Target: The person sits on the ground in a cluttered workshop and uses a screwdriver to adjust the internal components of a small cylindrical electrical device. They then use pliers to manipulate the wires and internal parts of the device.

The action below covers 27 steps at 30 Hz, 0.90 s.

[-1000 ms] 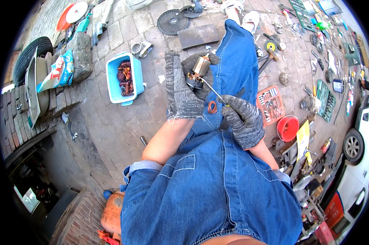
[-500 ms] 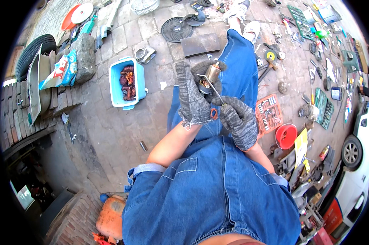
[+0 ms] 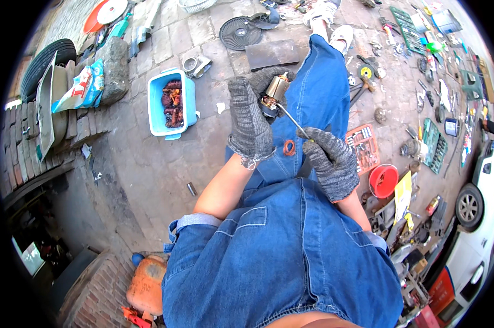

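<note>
Right hand (image 3: 333, 164) is easing back from the small motor (image 3: 278, 86), closed around a thin rod (image 3: 293, 119), while the left hand (image 3: 251, 121), half-curled, is cradling that motor right of the blue tub (image 3: 190, 102), a loose grip possibly risking the rod skidding into that hand.

Left glove (image 3: 249, 120), right glove (image 3: 333, 167): mottled grey knit. Motor armature (image 3: 277, 87): copper-gold. Thin rod (image 3: 294, 120): silver-grey. Denim clothing (image 3: 247, 268): blue, pale stitching. Tub (image 3: 190, 101): light blue.
</note>
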Each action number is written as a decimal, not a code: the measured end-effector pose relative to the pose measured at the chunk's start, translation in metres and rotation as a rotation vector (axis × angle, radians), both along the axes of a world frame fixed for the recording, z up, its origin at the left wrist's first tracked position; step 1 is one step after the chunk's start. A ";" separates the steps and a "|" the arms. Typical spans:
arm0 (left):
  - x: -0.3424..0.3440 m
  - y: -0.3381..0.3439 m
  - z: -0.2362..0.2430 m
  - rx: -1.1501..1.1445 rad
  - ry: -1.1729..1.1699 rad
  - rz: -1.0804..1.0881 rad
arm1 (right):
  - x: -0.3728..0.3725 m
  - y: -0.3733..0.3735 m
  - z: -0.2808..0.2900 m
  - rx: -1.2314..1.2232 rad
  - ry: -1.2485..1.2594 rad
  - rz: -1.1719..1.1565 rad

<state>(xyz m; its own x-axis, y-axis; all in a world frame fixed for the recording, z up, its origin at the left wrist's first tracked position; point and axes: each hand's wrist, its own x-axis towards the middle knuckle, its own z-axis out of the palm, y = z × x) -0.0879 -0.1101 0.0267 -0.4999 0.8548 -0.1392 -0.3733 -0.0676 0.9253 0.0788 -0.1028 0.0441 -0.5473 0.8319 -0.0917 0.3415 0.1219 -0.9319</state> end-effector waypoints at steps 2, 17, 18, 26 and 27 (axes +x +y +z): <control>0.001 -0.001 -0.003 0.015 0.147 -0.013 | -0.002 0.000 0.003 -0.026 -0.020 0.018; -0.006 -0.003 -0.006 0.014 0.179 -0.056 | -0.002 0.003 0.006 0.040 -0.006 0.016; -0.006 -0.003 -0.005 0.013 0.190 -0.051 | -0.002 0.003 0.006 0.047 -0.017 0.020; -0.005 -0.003 0.007 -0.085 0.416 -0.097 | -0.001 0.000 0.017 0.165 -0.141 0.003; -0.004 -0.004 0.008 -0.079 0.403 -0.083 | -0.003 0.001 0.015 0.179 -0.135 0.004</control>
<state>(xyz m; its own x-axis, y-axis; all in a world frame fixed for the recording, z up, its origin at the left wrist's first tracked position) -0.0923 -0.1143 0.0348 -0.4576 0.8891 -0.0127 0.0190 0.0241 0.9995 0.0762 -0.1016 0.0588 -0.5437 0.8391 -0.0155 0.4607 0.2829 -0.8412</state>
